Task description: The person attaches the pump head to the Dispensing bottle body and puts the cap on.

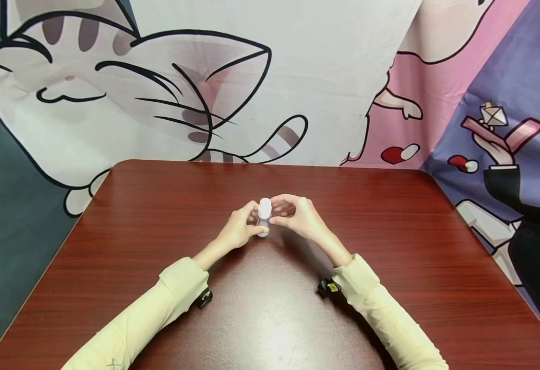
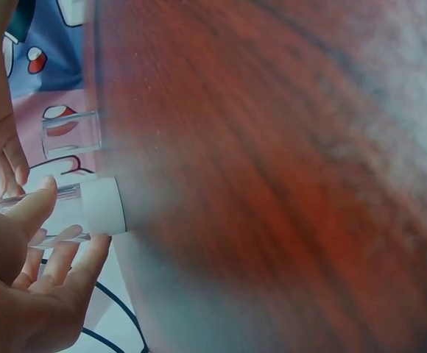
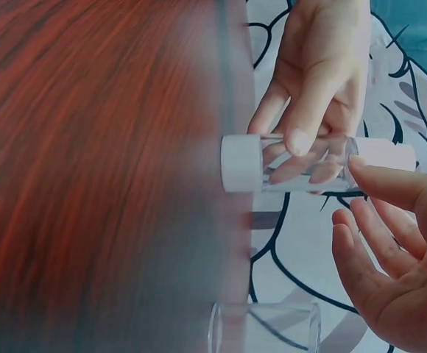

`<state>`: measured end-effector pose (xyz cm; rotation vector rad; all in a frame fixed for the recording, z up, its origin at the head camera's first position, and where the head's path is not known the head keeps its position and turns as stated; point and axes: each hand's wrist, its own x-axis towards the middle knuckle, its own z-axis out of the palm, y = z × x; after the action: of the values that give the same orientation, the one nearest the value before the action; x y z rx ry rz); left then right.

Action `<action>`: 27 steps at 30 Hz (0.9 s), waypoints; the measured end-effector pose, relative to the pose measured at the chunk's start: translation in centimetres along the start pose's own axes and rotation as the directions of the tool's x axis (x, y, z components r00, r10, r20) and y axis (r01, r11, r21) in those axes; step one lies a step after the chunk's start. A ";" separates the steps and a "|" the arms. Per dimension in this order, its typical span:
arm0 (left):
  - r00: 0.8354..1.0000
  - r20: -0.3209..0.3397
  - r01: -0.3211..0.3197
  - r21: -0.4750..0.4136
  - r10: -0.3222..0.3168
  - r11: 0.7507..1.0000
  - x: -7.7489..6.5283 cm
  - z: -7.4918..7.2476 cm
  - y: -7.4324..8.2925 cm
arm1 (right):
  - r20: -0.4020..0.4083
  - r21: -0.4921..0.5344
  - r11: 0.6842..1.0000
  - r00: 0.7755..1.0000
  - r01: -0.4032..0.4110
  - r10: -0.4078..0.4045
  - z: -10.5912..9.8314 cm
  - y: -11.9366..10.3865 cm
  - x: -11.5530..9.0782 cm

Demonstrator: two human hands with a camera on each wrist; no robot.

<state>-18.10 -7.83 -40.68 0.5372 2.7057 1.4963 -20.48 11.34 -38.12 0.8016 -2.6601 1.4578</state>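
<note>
A small clear bottle [image 1: 264, 217] with a white cap [image 1: 264, 207] and a white base [image 3: 241, 163] is upright at the middle of the far half of the brown table [image 1: 168, 205]. The left hand [image 1: 238, 226] holds its clear body from the left, thumb on the near side. The right hand [image 1: 301, 218] is loosely spread on the right, its thumb tip by the bottle just below the cap; I cannot tell whether it touches. The fingers lie apart from the bottle. A clear cup [image 2: 71, 135] stands near the bottle, to its right. Beyond the far edge hangs a cloth [image 1: 334, 77] printed with a cartoon cat. Both sleeves [image 1: 135, 321] are pale yellow.
</note>
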 end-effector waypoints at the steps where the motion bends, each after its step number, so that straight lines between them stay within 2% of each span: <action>1: 1.000 0.000 0.003 0.005 -0.003 1.000 0.0 0.0 0.0 | -0.001 0.001 1.000 1.000 0.006 -0.006 -0.1 0.1 -0.1; 8: 1.000 0.003 0.019 0.026 -0.019 0.999 0.0 0.0 0.2 | -0.009 0.015 1.000 1.000 -0.005 0.005 -0.8 0.2 -0.4; 24: 0.998 0.010 0.066 0.027 -0.066 0.997 0.2 -0.1 0.3 | -0.067 -0.003 0.999 0.996 -0.055 0.054 -2.4 2.4 -1.3; 27: 0.998 0.014 0.054 0.042 -0.054 0.998 0.1 -0.1 0.3 | -0.072 -0.018 0.997 0.994 -0.078 0.077 -2.8 2.5 -1.5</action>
<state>-18.14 -7.76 -40.35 0.4707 2.7218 1.4209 -20.89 15.25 -38.86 0.6392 -2.6775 1.4435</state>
